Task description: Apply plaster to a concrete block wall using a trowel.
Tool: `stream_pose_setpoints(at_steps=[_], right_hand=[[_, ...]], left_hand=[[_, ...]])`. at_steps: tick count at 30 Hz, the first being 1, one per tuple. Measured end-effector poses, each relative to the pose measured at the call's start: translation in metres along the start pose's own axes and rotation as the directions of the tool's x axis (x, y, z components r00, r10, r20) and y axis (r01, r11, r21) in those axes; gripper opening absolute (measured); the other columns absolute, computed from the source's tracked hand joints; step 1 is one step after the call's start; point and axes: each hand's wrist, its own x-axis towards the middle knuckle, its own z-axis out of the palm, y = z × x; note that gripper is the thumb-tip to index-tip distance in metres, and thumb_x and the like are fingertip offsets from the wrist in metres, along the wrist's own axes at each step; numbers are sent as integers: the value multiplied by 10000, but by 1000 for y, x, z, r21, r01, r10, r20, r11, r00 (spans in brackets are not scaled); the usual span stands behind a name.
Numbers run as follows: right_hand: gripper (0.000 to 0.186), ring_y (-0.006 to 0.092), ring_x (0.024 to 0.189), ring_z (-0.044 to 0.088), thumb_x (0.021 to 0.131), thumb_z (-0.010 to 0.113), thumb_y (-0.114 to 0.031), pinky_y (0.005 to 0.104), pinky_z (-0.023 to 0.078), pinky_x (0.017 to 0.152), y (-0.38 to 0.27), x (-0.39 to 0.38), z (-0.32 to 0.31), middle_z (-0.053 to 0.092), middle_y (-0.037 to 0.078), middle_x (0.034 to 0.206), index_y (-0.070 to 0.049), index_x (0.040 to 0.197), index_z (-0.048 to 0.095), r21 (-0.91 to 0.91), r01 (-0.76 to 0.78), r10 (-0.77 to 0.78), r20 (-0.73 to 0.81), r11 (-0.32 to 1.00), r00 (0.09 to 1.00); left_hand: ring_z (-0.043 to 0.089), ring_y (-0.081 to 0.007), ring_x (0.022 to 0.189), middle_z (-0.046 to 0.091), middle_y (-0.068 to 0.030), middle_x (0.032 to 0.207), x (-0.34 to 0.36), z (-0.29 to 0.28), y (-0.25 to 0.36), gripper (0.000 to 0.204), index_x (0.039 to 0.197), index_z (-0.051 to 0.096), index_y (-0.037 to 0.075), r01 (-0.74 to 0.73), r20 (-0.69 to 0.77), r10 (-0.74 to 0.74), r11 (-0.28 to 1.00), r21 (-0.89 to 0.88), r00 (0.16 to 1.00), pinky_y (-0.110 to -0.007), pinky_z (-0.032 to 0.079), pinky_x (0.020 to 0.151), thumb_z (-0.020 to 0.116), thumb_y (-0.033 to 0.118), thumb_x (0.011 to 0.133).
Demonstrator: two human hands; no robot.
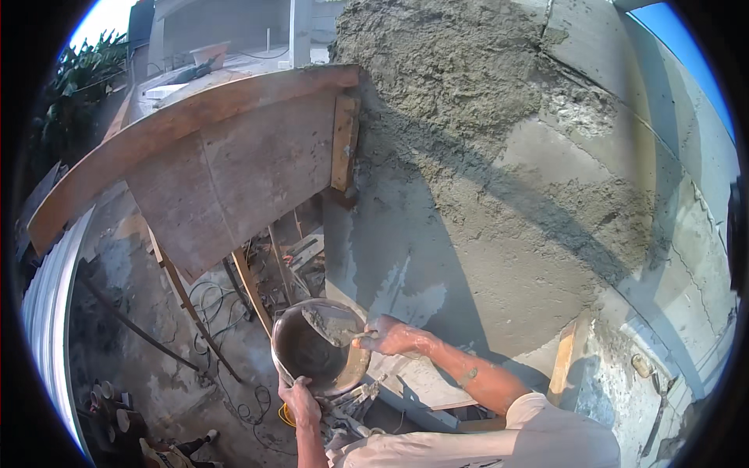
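Observation:
My left hand (301,400) grips the near left rim of a round mortar-smeared bucket (355,370), which is tilted so that its dark inside shows. Little or no mortar can be made out in it. My right hand (388,336) is closed round the handle of a trowel (331,327). The trowel's blade, coated in grey mortar, lies over the bucket's mouth. To the right and beyond rises a wall (499,265) with wet grey mortar, rough at the top and smoother lower down.
A wooden formwork panel (234,171) with a curved plank edge juts out at the left, held on wooden props (251,282). Far below, cables (253,409) lie on the ground. Boards (437,382) sit beneath my right arm. A person (168,454) is partly visible at the lower left.

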Motion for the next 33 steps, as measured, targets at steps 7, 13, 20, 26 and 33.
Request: stream_pose_setpoints(at_steps=[7, 13, 20, 26, 33], right_hand=[[433, 357, 944, 738, 957, 767, -338, 462, 548, 849, -167, -171, -130, 742, 219, 921, 74, 1075, 700, -551, 274, -519, -357, 789, 777], [334, 119, 573, 641, 1024, 720, -293, 274, 524, 526, -243, -237, -181, 727, 123, 846, 36, 1081, 727, -308, 787, -832, -33, 535, 553], [252, 72, 490, 571, 1060, 650, -230, 213, 489, 413, -192, -178, -307, 647, 36, 725, 20, 1049, 681, -90, 922, -578, -801, 376, 158], [241, 76, 461, 521, 1049, 665, -261, 227, 437, 393, -38, -65, -153, 607, 20, 687, -20, 1059, 659, 316, 699, -463, -567, 642, 681], [216, 287, 666, 697, 966, 647, -221, 418, 593, 612, 403, 69, 73, 705, 123, 801, -25, 1002, 729, -656, -370, 386, -127, 658, 913]], left_hand=[[646, -195, 856, 690, -81, 1055, 18, -71, -45, 618, 1353, 608, -29, -31, -43, 39, 986, 166, 998, -331, 517, 747, 550, -49, 737], [698, -364, 821, 735, -252, 1060, 59, -168, -122, 877, 1621, 425, 71, -379, 148, 555, 329, 865, 819, -495, 568, 781, 723, 118, 797], [653, -188, 940, 691, -68, 1152, -24, -155, -65, 647, 1320, 638, -79, -101, -209, 123, 989, 112, 970, -287, 522, 776, 504, -79, 686], [605, -134, 742, 671, -39, 978, -48, -192, -78, 531, 1274, 658, -23, 70, -484, -29, 995, 66, 875, -292, 499, 628, 522, -60, 762], [622, -139, 759, 672, -51, 928, -75, -254, -98, 434, 1166, 706, -12, 282, -690, -123, 952, 121, 714, -303, 500, 675, 588, -42, 749]])
